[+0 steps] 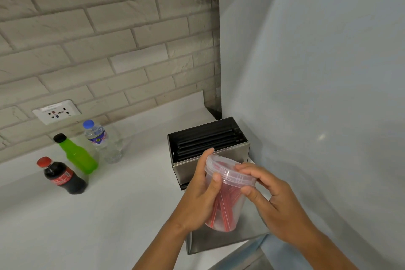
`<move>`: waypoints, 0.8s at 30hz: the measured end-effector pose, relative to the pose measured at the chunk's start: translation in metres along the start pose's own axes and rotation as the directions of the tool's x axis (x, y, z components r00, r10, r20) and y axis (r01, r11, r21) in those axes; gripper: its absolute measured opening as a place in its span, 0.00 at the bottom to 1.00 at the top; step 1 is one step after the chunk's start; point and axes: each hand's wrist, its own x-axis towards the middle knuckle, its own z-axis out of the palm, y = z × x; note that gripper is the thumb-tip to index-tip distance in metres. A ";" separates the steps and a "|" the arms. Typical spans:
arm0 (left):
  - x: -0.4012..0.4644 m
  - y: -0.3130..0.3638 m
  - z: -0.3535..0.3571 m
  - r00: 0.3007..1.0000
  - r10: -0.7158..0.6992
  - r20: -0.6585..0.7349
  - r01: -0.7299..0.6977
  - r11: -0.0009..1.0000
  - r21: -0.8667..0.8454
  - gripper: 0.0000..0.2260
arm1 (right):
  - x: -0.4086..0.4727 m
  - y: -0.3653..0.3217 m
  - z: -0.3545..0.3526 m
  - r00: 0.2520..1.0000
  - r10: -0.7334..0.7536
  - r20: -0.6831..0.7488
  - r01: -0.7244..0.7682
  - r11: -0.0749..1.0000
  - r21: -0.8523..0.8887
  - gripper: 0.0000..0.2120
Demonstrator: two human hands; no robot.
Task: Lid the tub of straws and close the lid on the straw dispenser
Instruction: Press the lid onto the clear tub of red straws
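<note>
Soft even light, wide-angle edge distortion

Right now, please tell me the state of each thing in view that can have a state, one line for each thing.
tub of straws: held off the counter, tilted, red straws inside.
clear lid: on the tub's mouth; fully sealed or not, cannot tell.
left hand: gripping the tub's side.
right hand: fingers on the lid's rim.
straw dispenser: open on top, black straws inside.
dispenser lid: lying flat on the counter, off.
three bottles: upright, capped.
</note>
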 end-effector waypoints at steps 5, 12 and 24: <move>-0.001 -0.001 -0.002 0.999 0.019 -0.044 -0.017 0.999 0.031 0.28 | -0.002 0.001 0.003 0.999 0.027 0.024 -0.028 0.999 0.022 0.17; -0.005 -0.003 -0.003 0.998 0.014 -0.060 -0.012 1.000 0.028 0.34 | -0.006 -0.003 0.007 0.999 0.038 0.006 -0.038 0.999 -0.031 0.26; -0.010 -0.002 -0.001 0.993 0.020 -0.113 -0.021 1.000 -0.003 0.39 | -0.006 -0.010 0.014 0.998 0.057 -0.007 -0.058 0.995 -0.087 0.21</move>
